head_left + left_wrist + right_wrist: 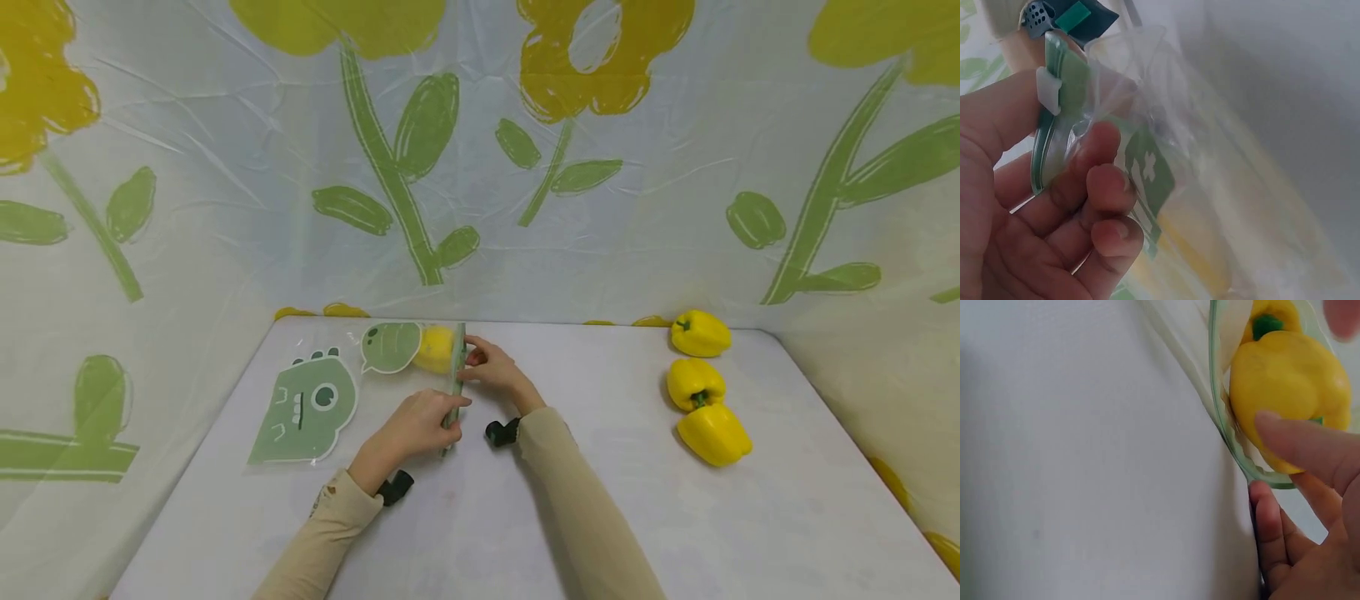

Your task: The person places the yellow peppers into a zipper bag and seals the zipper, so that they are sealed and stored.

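Note:
A clear zip bag (303,408) printed with green cartoon monsters lies at the left of the table, its mouth facing right. My left hand (420,423) grips the near end of the mouth; in the left wrist view its thumb is at the white slider (1049,91) on the green zip strip (1054,122). My right hand (495,367) holds the far end of the mouth. In the right wrist view its thumb reaches over a yellow bell pepper (1291,384), with fingers outside the rim. A second yellow pepper (1275,311) shows behind it inside the bag.
Three more yellow bell peppers stand at the table's right: one at the back (701,333), one in the middle (694,382) and one in front (715,435). Black wrist devices sit below the right hand (502,432) and left hand (396,487). A flower-printed cloth (487,267) walls the table.

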`<state>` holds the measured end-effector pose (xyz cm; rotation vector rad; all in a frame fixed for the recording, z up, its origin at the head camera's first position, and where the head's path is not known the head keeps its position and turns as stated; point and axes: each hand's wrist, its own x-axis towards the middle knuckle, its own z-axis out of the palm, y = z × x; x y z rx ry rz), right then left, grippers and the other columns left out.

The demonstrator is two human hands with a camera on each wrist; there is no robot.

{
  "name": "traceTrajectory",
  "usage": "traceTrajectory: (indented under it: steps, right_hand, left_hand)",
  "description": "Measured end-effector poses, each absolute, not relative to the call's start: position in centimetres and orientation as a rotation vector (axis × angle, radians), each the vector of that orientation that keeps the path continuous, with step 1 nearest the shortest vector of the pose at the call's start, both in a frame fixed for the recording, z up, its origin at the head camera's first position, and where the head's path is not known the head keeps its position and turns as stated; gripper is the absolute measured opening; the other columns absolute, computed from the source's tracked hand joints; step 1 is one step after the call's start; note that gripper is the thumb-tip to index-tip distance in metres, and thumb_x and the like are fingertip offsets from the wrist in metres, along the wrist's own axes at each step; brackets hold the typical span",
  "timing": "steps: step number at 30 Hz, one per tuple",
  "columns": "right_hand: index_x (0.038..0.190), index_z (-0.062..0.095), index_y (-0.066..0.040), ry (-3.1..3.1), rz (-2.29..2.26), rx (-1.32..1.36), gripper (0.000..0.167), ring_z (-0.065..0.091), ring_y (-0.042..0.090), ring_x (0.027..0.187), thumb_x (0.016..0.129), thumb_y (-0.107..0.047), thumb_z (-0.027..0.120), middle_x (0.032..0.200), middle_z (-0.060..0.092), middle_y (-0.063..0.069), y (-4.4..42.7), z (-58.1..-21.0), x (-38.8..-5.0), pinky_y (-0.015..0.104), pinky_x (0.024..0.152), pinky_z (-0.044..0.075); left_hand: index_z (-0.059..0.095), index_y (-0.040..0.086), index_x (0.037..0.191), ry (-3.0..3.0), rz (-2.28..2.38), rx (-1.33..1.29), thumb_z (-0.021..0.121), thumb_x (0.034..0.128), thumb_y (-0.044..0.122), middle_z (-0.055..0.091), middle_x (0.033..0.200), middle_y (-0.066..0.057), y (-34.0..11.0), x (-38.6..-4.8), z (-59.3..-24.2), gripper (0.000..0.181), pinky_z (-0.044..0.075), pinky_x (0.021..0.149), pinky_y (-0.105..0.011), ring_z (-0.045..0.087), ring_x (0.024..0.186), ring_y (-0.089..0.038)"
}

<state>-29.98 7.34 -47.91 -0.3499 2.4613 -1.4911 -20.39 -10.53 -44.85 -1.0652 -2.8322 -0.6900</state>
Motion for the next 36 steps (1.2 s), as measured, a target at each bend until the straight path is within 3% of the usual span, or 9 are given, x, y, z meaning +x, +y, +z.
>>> traceTrajectory:
  steps: [4,8,13,22,31,36]
  right_hand:
    - [0.147,0.047,-0.012,2.411,-1.548,-0.36,0.071,0.053,0.02,0.088,0.083,-0.004,0.075,0.103,0.061,0.015,8.2,-47.3,-29.4,0.028,0.074,0.043]
    - [0.148,0.045,-0.01,2.404,-1.532,-0.393,0.069,0.056,0.024,0.09,0.085,-0.005,0.072,0.106,0.062,0.019,9.8,-45.7,-28.4,0.03,0.074,0.043]
    - [0.147,0.047,-0.011,2.53,-1.417,-0.528,0.064,0.061,0.027,0.095,0.088,-0.011,0.071,0.109,0.062,0.018,12.8,-42.4,-26.6,0.034,0.078,0.047]
    - [0.142,0.052,-0.012,2.928,-1.189,-0.602,0.053,0.06,0.028,0.099,0.092,-0.02,0.071,0.112,0.063,0.013,21.8,-35.9,-20.5,0.039,0.075,0.05]
    - [0.126,0.057,0.005,3.356,-0.824,-0.225,0.048,0.058,0.042,0.095,0.09,-0.022,0.072,0.106,0.062,0.026,31.5,-34.6,-15.0,0.055,0.077,0.044]
    - [0.124,0.051,0.017,3.306,-0.544,0.127,0.075,0.054,0.049,0.092,0.088,-0.046,0.07,0.109,0.059,0.035,35.2,-37.2,-13.3,0.058,0.072,0.041]
  left_hand:
    - [0.072,0.003,0.116,-2.853,-0.685,-1.077,0.069,0.0791,0.008,0.048,0.058,0.009,-10.6,-20.4,-44.6,0.037,0.043,0.056,-0.026,0.042,0.056,-0.007]
    - [0.073,0.003,0.111,-2.874,-0.678,-1.06,0.069,0.0792,0.009,0.054,0.061,0.008,-10.7,-20.2,-44.6,0.033,0.043,0.057,-0.027,0.043,0.056,-0.007]
    - [0.074,0.003,0.104,-2.872,-0.697,-1.028,0.069,0.0783,0.007,0.057,0.064,0.007,-10.7,-20.1,-44.7,0.026,0.043,0.056,-0.027,0.045,0.056,-0.008]
    - [0.073,0.004,0.111,-2.865,-0.748,-0.979,0.067,0.0791,0.008,0.052,0.058,0.01,-10.7,-19.9,-45.0,0.032,0.039,0.05,-0.025,0.041,0.051,-0.004]
    - [0.072,0.0,0.111,-2.837,-0.794,-0.984,0.067,0.0783,0.005,0.052,0.058,0.009,-10.5,-19.9,-44.8,0.034,0.037,0.048,-0.024,0.042,0.05,-0.004]
    - [0.072,0.0,0.112,-2.848,-0.788,-0.972,0.067,0.0784,0.006,0.051,0.059,0.009,-10.6,-19.8,-44.6,0.034,0.038,0.048,-0.024,0.042,0.051,-0.005]
